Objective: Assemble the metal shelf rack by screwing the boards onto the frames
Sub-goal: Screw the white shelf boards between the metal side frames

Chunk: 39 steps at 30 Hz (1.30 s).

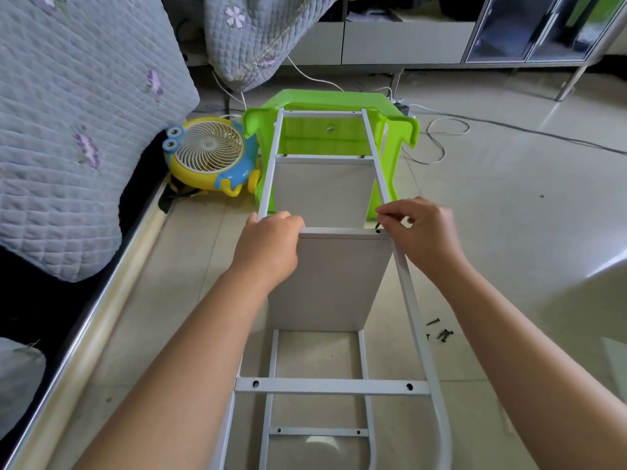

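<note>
The left grip is curled over the top left corner of the near board, holding it against the upper frame. The right grip pinches a small dark screw at the board's top right corner, just over a hole in the frame's crossbar.

The near board stands on edge between the upper frame and a lower frame lying on the floor. Beyond this board a second board stands between the same frames. The frames' far end rests against an overturned green stool. A few loose screws lie on the floor to the right of the near board, close to the frame rail. Left of the stool sit a yellow toy fan and a bed with a grey quilt.
</note>
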Available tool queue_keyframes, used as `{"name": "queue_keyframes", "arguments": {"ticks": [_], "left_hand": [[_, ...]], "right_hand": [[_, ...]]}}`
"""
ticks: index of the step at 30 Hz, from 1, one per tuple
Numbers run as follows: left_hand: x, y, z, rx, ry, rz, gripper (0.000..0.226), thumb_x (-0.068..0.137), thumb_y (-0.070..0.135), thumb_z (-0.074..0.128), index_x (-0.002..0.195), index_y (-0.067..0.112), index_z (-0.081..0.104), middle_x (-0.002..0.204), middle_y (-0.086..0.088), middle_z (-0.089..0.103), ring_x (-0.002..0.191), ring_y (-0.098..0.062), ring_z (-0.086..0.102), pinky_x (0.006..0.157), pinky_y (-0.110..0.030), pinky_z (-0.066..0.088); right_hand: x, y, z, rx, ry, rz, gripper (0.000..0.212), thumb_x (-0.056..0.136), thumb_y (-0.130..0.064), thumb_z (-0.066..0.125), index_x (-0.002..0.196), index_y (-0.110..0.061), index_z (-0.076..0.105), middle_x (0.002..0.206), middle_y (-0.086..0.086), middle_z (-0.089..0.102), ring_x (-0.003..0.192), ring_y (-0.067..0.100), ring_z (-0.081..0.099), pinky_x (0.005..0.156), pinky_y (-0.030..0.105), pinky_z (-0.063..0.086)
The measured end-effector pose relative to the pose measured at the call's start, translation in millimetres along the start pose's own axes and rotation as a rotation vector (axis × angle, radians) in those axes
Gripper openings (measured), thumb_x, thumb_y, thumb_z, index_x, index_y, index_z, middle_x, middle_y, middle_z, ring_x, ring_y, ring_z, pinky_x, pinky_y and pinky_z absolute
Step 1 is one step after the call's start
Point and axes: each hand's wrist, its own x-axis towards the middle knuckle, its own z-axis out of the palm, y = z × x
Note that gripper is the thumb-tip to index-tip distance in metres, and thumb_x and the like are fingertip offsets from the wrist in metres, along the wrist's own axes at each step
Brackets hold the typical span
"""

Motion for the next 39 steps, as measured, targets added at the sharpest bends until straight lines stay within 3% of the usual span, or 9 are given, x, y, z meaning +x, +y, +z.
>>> {"name": "queue_keyframes", "arguments": {"ticks": [4,7,10,17,22,27,32,36,39], "left_hand": [[-2,-1,-2,-0.024,-0.020,0.038,0.027,0.097,0.018,0.037,0.120,0.012,0.052,0.127,-0.004,0.052,0.123,-0.024,0.042,0.109,-0.035,0.015],[-1,0,-2,0.002,-0.040,0.031,0.047,0.100,0.029,0.033,0.141,0.006,0.030,0.153,-0.008,0.021,0.144,-0.022,0.008,0.113,-0.035,0.007],[-1,0,-3,-0.001,-0.059,-0.044,0.059,0.100,0.035,0.028,0.147,0.003,0.013,0.157,-0.012,0.000,0.144,-0.024,-0.008,0.115,-0.035,0.003],[-1,0,-1,0.031,-0.087,-0.067,0.058,0.101,0.035,0.022,0.147,0.003,0.009,0.157,-0.012,0.000,0.145,-0.023,-0.007,0.115,-0.034,0.003],[-1,-1,0,0.047,-0.088,-0.075,0.060,0.100,0.036,0.022,0.147,0.002,0.008,0.157,-0.012,-0.001,0.144,-0.024,-0.009,0.116,-0.035,0.001],[-2,-1,-1,0.043,-0.103,-0.080,0.060,0.100,0.037,0.022,0.147,0.001,0.009,0.156,-0.013,-0.001,0.144,-0.023,-0.008,0.116,-0.034,0.001],[-3,1,-1,0.046,-0.106,-0.082,0.060,0.100,0.037,0.022,0.147,0.001,0.009,0.157,-0.013,0.000,0.144,-0.023,-0.008,0.116,-0.035,0.001],[-3,2,-1,0.054,-0.112,-0.085,0.060,0.100,0.037,0.022,0.147,0.001,0.010,0.157,-0.013,0.001,0.144,-0.023,-0.008,0.116,-0.035,0.002],[-4,2,-1,0.059,-0.116,-0.080,0.059,0.100,0.036,0.022,0.147,0.001,0.011,0.157,-0.012,0.001,0.144,-0.023,-0.008,0.116,-0.035,0.002]], "right_hand": [[0,0,0,-0.003,0.038,-0.075,0.011,0.075,-0.002,0.068,0.084,-0.002,0.074,0.071,-0.005,0.057,0.069,-0.022,0.048,0.068,-0.004,0.034],[0,-3,-2,-0.037,0.012,-0.128,0.016,0.071,-0.007,0.062,0.079,-0.001,0.074,0.067,0.002,0.066,0.061,-0.006,0.049,0.068,-0.003,0.035],[0,-4,-2,-0.071,-0.053,-0.148,0.017,0.070,-0.006,0.060,0.078,0.000,0.074,0.066,0.011,0.069,0.063,0.014,0.050,0.070,0.000,0.035],[0,-2,-7,-0.085,-0.098,-0.124,0.011,0.074,0.002,0.065,0.081,0.000,0.074,0.070,0.007,0.067,0.058,-0.007,0.049,0.069,-0.002,0.035],[-1,-1,-4,-0.145,-0.131,-0.185,0.011,0.071,0.005,0.066,0.078,0.002,0.074,0.071,0.015,0.070,0.064,0.013,0.046,0.070,-0.002,0.034],[-1,-2,-9,-0.190,-0.159,-0.267,0.011,0.068,0.000,0.064,0.073,0.001,0.074,0.066,0.013,0.069,0.064,0.012,0.047,0.067,0.022,0.038],[-2,-9,-13,-0.261,-0.224,-0.319,0.013,0.067,0.000,0.061,0.071,0.001,0.073,0.063,0.015,0.069,0.062,0.024,0.061,0.069,0.026,0.040],[10,-16,-16,-0.428,-0.388,-0.277,0.022,0.086,-0.006,0.056,0.101,-0.004,0.071,0.100,0.011,0.071,0.100,0.027,0.059,0.083,0.026,0.040],[10,-19,-20,-0.426,-0.411,-0.199,0.024,0.088,-0.007,0.054,0.106,-0.007,0.069,0.106,0.009,0.069,0.104,0.022,0.058,0.084,0.020,0.035]]}}
